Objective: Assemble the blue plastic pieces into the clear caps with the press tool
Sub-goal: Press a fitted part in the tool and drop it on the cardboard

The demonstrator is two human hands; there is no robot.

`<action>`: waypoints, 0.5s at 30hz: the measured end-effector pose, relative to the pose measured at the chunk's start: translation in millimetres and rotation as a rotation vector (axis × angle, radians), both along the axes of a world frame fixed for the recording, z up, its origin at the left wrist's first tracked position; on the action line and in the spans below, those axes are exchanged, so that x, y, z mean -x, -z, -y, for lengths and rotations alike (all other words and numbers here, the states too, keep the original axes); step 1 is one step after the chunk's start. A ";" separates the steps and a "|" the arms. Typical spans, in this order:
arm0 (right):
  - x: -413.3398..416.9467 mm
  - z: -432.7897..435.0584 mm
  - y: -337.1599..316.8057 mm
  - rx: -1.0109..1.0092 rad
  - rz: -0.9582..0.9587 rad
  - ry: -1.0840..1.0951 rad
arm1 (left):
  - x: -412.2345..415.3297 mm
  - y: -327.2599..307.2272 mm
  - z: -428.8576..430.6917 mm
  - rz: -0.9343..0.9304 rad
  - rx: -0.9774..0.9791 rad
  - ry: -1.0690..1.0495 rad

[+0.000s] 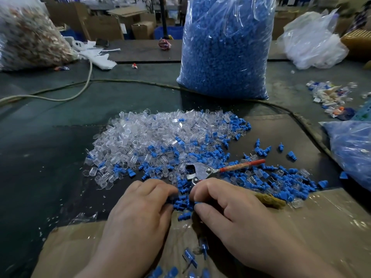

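1. Where the dark green table (50, 137) meets a taped cardboard sheet (321, 217), cardboard boxes (143, 30) stack up in the room behind.
2. A tall clear bag (224, 47) stands full of blue parts. Loose clear caps (150, 133) and blue pieces (281, 181) lie heaped in front of it, with the red-handled press tool (202, 170) resting on them.
3. The left hand (140, 207) curls palm-down into the blue pieces, and I cannot tell what it holds. The right hand (226, 205) beside it pinches one narrowly between thumb and forefinger.
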State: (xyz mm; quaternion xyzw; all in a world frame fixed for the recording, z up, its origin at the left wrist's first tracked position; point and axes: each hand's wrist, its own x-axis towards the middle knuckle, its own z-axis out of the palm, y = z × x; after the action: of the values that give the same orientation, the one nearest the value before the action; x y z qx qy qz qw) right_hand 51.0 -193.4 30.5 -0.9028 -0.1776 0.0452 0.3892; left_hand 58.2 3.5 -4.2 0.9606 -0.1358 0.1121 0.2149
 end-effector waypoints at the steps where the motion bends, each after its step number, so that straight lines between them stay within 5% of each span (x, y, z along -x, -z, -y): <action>1: 0.4 0.0 0.3 -0.003 0.004 -0.010 | 0.3 0.4 0.1 0.000 0.013 -0.005; 9: 0.9 -1.0 3.3 -0.050 0.044 -0.028 | 0.4 2.8 0.8 0.024 0.058 -0.030; 15: 3.8 1.8 -0.6 -0.176 0.158 0.066 | 3.8 -7.9 2.1 0.165 0.366 -0.252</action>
State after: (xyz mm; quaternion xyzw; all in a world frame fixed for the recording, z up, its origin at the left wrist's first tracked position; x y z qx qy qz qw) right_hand 47.2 -195.3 31.0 -0.8712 -0.1811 -0.0546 0.4530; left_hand 54.4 1.4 3.6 0.9026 -0.0094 0.2388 0.3581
